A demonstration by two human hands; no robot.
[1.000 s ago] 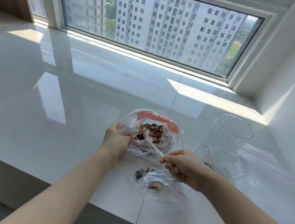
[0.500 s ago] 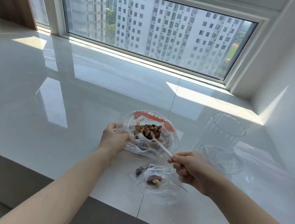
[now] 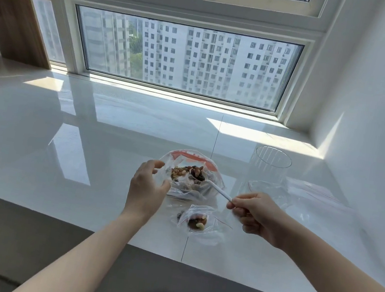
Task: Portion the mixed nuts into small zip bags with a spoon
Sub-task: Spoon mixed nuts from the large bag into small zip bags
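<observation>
The left hand hovers loose-fingered beside the big nut bag, perhaps brushing it. The right hand pinches the spoon, lifted loaded over that bag. Next, I judge: carry it to the small zip bag, whose mouth needs opening. Surface edge lies near; room leftward

Bright daylight comes in through the window ahead. Sun patches on the glossy table, strongest at back right and far left; window frame reflects as glare across it. Right wall has a slanted sun streak. Wide-angle bend at edges, frame lines curve. Overall slightly soft; forearms at bottom in shade.
</observation>
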